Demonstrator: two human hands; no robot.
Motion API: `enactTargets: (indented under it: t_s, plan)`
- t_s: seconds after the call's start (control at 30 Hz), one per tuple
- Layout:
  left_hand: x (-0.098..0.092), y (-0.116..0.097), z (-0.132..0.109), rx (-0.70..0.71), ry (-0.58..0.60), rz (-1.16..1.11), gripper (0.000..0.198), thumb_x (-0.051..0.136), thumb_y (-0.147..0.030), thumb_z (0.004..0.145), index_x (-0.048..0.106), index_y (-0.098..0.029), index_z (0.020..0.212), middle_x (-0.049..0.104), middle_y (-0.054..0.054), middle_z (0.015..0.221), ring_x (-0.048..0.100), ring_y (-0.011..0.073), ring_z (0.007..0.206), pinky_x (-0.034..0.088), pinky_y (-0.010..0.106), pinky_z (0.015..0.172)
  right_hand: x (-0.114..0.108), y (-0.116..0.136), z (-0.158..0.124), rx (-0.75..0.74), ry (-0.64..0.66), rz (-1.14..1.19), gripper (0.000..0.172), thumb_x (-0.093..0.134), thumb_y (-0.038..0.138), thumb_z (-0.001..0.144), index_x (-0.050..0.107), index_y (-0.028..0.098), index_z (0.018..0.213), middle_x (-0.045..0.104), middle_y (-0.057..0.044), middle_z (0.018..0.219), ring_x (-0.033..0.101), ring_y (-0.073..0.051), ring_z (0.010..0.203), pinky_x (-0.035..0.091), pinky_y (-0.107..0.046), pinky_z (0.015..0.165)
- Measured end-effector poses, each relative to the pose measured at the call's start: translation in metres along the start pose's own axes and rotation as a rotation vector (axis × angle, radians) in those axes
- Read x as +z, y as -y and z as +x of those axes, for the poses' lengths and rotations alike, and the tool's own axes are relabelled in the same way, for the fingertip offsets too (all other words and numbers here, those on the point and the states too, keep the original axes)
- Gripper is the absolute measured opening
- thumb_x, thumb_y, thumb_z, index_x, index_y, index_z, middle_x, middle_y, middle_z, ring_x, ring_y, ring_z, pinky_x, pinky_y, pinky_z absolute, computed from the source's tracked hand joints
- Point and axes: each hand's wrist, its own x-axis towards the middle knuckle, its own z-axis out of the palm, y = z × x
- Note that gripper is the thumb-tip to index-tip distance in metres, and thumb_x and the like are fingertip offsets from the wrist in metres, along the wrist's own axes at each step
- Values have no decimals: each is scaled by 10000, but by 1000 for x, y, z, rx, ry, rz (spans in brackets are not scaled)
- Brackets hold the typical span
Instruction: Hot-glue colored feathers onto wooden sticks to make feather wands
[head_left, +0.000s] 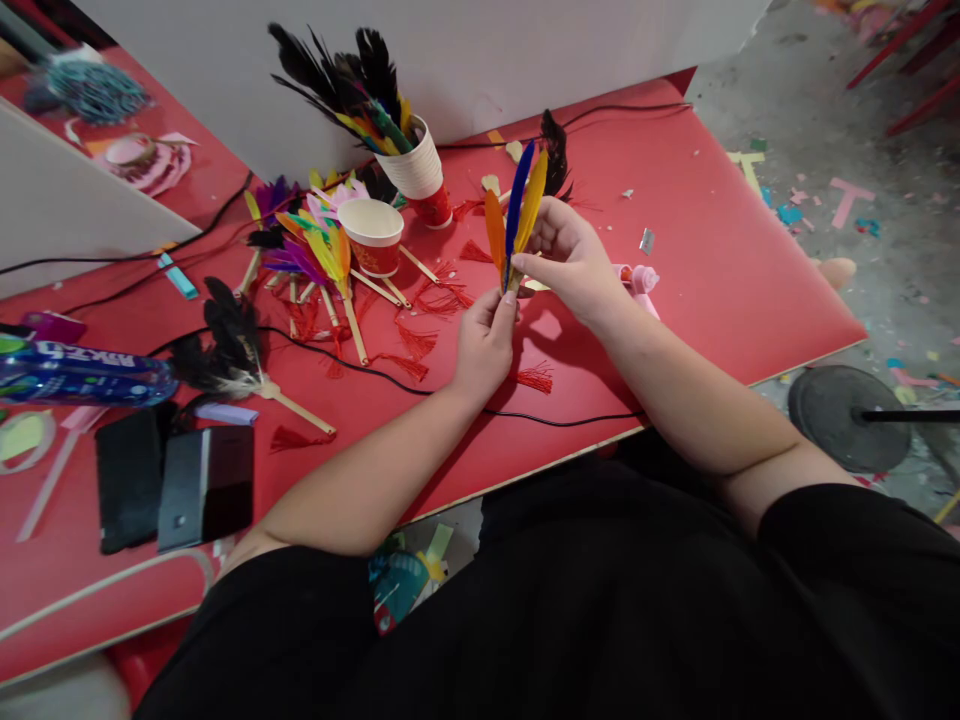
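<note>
My left hand [484, 345] is closed round the lower part of a small feather fan, whose handle is mostly hidden by the fingers. An orange feather [495, 228], a blue feather [519, 205] and a yellow feather [533, 205] spread upward from it. With thumb and fingers, my right hand [571, 258] pinches the feathers near their base on the right side. A red tassel [534, 377] shows just below the hands; whether it is tied to this fan I cannot tell. Behind them, a black feather [555, 150] lies near wooden pieces [491, 185].
Several colourful feather fans [330, 250] lie left of my hands, around a paper cup [373, 225]. Stacked cups [416, 165] hold more feathers. A black feather fan [232, 340], a bottle [86, 372] and phone-like devices [195, 488] sit farther left. A black cable [360, 368] crosses the red table [720, 250].
</note>
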Motion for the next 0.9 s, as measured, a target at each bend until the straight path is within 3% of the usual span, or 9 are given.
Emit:
enactTargets:
  t_s: [0.33, 0.67, 0.9]
  plan:
    - [0, 2, 0, 21, 0, -49, 443, 731, -637, 1199, 810, -247, 1005, 617, 12, 793, 621, 196, 767, 527, 312, 680, 6, 5, -1, 26, -21, 5, 514, 921, 335, 917, 704, 304, 1381, 803, -75, 1263, 799, -335, 1293, 749, -532, 1135]
    - [3, 0, 1, -15, -18, -32, 389, 731, -562, 1221, 804, -241, 1014, 651, 12, 810, 620, 180, 754, 510, 302, 666, 4, -3, 0, 20, -16, 32, 427, 917, 375, 962, 681, 284, 1306, 812, -67, 1244, 820, -300, 1236, 755, -495, 1115]
    - [6, -9, 0, -170, 2, -198, 276, 731, -452, 1221, 791, -246, 1047, 568, -39, 757, 436, 118, 574, 397, 267, 500, 3, -4, 2, 32, -19, 13, 515, 967, 581, 961, 674, 300, 1278, 789, -72, 1170, 786, -324, 1218, 750, -515, 1033]
